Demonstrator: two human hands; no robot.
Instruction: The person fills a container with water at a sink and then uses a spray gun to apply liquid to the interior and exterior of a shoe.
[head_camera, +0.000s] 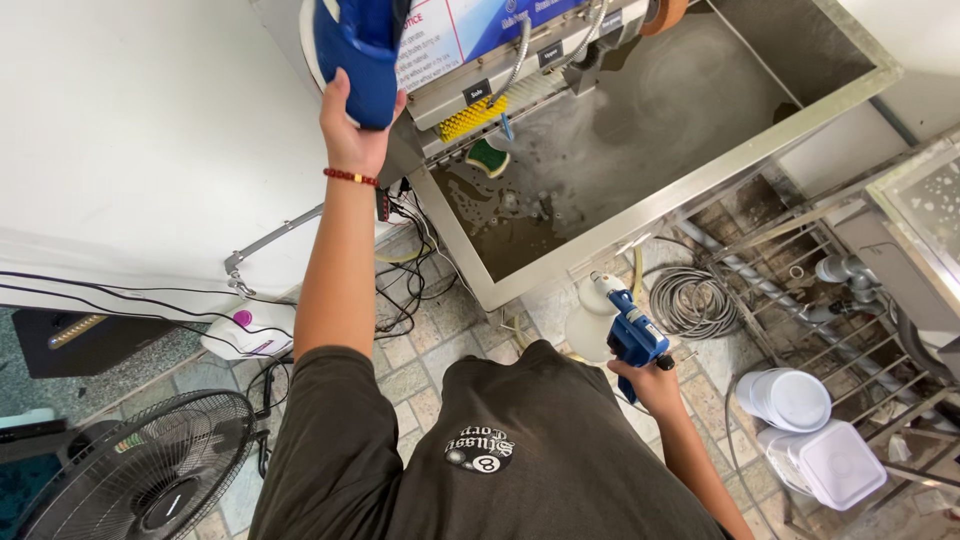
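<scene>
Blue shoe (358, 55), top centre-left of frame, looks light and flexible, left hand (350, 130) clasping its heel; right hand (650, 385), lower right, closed round spray bottle (612, 325) trigger handle.

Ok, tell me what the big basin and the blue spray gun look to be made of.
The large rectangular grey basin looks like stainless steel: dull brushed sheen, folded rim, wet streaked floor. The blue spray gun in the right hand seems moulded plastic, smooth and evenly coloured; its pale nozzle end looks plastic too.
</scene>
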